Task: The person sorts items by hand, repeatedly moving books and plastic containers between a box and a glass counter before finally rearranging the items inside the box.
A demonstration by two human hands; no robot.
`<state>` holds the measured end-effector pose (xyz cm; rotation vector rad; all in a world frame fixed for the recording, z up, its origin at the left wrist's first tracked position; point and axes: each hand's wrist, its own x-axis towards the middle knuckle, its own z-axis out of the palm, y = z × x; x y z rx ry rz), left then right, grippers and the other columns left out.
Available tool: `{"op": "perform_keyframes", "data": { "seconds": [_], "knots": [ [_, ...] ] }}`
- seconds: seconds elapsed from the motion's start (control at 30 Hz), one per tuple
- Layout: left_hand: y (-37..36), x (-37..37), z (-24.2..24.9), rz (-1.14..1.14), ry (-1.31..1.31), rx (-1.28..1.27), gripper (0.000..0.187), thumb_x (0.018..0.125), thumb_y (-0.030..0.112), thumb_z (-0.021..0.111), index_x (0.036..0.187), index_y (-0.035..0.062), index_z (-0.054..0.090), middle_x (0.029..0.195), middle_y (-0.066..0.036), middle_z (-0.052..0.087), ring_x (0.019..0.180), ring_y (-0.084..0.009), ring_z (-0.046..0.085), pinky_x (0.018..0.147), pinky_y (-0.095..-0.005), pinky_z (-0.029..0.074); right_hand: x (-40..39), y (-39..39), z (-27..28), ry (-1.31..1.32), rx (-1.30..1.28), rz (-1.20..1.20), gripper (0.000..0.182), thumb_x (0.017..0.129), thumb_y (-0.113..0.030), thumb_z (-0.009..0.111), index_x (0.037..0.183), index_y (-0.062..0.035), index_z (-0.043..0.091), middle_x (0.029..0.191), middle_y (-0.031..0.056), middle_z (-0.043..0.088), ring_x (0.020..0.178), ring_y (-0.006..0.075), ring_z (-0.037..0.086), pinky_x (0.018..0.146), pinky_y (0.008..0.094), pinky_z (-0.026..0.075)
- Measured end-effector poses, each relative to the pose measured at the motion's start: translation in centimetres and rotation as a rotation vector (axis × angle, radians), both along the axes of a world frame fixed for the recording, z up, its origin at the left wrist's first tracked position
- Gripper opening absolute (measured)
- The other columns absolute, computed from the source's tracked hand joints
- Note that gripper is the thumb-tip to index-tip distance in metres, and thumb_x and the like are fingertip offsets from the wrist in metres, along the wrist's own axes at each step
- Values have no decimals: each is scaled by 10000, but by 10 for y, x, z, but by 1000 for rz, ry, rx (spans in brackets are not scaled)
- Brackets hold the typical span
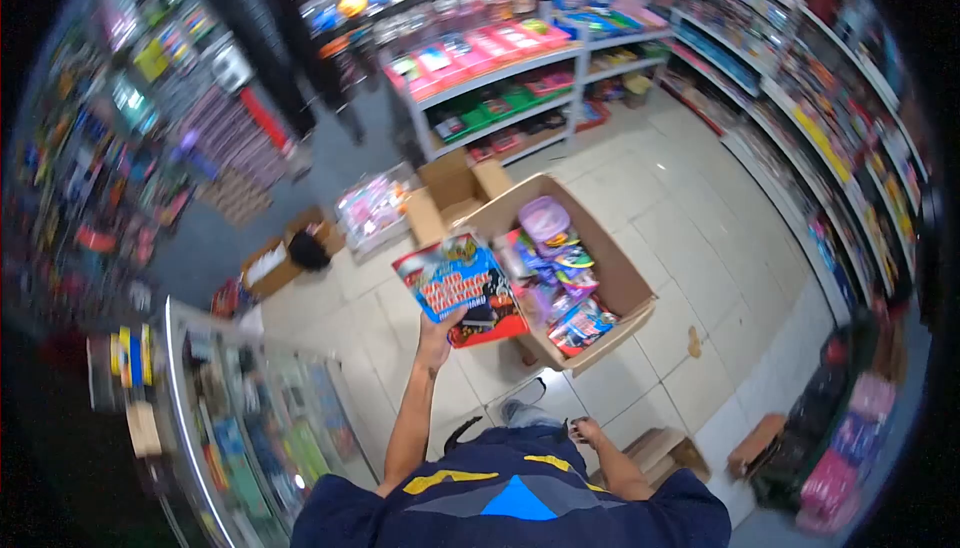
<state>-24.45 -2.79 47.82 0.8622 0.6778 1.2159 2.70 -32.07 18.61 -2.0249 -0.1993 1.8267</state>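
My left hand (437, 338) is closed on the lower edge of a thin book (458, 288) with a red and blue cover and large printed lettering. The book is held out flat, cover up, beside a large open cardboard box (625, 283). Inside that box lie a purple plastic container (543, 220), colourful packets (570, 283) and another red and blue printed item (582, 328). Low by my waist is my right hand (583, 432), away from the box. Its fingers are small and blurred, so I cannot tell whether they hold anything.
A smaller open carton (455, 188) and a clear-wrapped pack (375, 210) stand behind the box. Shelves of goods (500, 73) line the back, with more shelving (820, 138) on the right. A glass display case (270, 418) stands left. Another carton (655, 458) sits low right on the tiled floor (690, 238).
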Motion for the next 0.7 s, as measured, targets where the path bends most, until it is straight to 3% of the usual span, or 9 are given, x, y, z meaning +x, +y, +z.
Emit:
{"op": "perform_keyframes", "data": {
  "seconds": [0.23,0.43,0.57,0.6,0.7],
  "knots": [
    [-107,-116,9,470,6,8,323,740,-6,615,1048,7,520,1011,-64,585,917,-139,557,826,-273,426,-14,38,2,-30,73,300,237,808,-235,502,996,-90,505,823,95,609,707,194,585,624,327,463],
    [-255,-208,6,805,89,-13,335,721,-14,637,1039,7,535,996,-55,591,909,-125,559,831,-269,422,-67,27,16,39,84,684,256,832,-262,472,1025,-96,491,853,102,611,730,188,580,637,324,463],
    [-369,-267,-5,1051,254,-43,310,716,8,654,1011,10,559,957,-48,606,871,-119,571,803,-271,445,-109,22,9,16,107,1119,277,821,-279,490,1024,-100,551,870,87,580,726,164,535,619,315,450],
    [-396,-281,-2,1122,363,-50,267,729,28,648,984,9,575,934,-46,614,851,-118,575,789,-270,452,-118,23,-6,33,183,1173,254,819,-246,505,993,-62,531,819,97,608,652,182,573,526,311,445],
    [-469,-312,34,1336,538,-171,250,733,52,648,970,7,583,922,-37,615,843,-112,569,780,-258,444,-152,37,1,-10,103,1291,267,814,-242,513,999,-50,520,815,105,610,656,193,584,515,327,444]
  ]
}}
